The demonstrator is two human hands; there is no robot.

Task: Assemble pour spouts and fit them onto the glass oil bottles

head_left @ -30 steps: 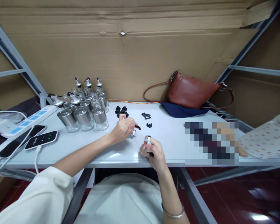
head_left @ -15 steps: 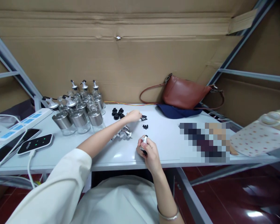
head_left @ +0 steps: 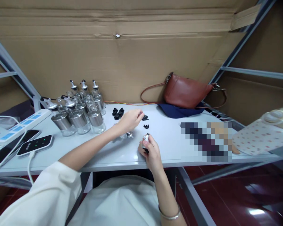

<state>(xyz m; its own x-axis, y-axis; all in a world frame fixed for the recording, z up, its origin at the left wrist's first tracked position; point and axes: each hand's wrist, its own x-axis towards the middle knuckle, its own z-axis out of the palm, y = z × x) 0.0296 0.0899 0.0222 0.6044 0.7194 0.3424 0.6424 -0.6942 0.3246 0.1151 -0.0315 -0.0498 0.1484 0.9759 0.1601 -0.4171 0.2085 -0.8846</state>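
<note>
In my right hand (head_left: 152,153) is a silver metal pourer top (head_left: 145,141) with black parts, held in closed fingers above the front of the table. My left hand (head_left: 130,121) is over the table with its fingers drawn together; whatever is between them is too small to make out. Just beyond its fingertips lie several slim black flaps (head_left: 145,118). A cluster of tiny black pieces (head_left: 146,126) sits between my two hands. Partly hidden beneath my left wrist are metal pourer tops (head_left: 126,135). Round black stoppers (head_left: 117,113) lie to its left.
Several glass bottles with steel sleeves (head_left: 79,121) stand at the left, some topped with pourers. Beside them are a power strip (head_left: 21,127), a phone and a white-edged device (head_left: 35,145). A brown bag (head_left: 185,91) rests on a dark blue cap (head_left: 174,112) at the back right.
My left hand has drawn back from the black flaps, toward me and slightly left, now covering more of the metal pourer tops. My right hand stays nearly in place with its pourer top.
</note>
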